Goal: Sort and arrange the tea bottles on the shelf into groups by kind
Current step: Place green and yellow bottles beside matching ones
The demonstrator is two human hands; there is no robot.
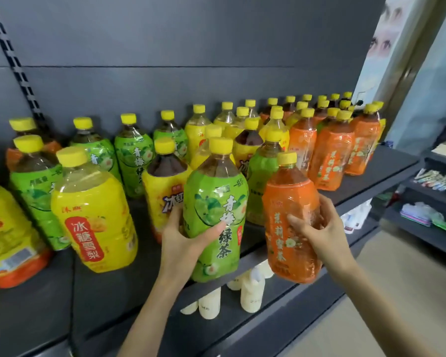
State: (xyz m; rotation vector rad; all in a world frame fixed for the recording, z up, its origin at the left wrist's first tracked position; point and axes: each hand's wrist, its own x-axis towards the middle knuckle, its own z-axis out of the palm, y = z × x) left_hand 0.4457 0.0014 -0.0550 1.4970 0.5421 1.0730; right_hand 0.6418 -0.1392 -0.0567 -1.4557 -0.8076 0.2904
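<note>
My left hand (183,235) grips a green-label tea bottle (216,217) at the front edge of the dark shelf (101,292). My right hand (319,230) holds an orange-label tea bottle (289,228), which hangs just past the shelf's front edge, slightly tilted. Both bottles have yellow caps. To the left stands a yellow-label pear-drink bottle (93,217). A yellow-label iced-tea bottle (162,186) stands behind my left hand. More green bottles (134,161) stand at the back left and a cluster of orange bottles (330,155) at the right.
Mixed yellow, green and orange bottles crowd the shelf's back row. A yellow-and-orange bottle (5,235) leans at the far left. White bottles (250,292) sit on the lower shelf. Side shelves with small goods (433,202) stand at the right.
</note>
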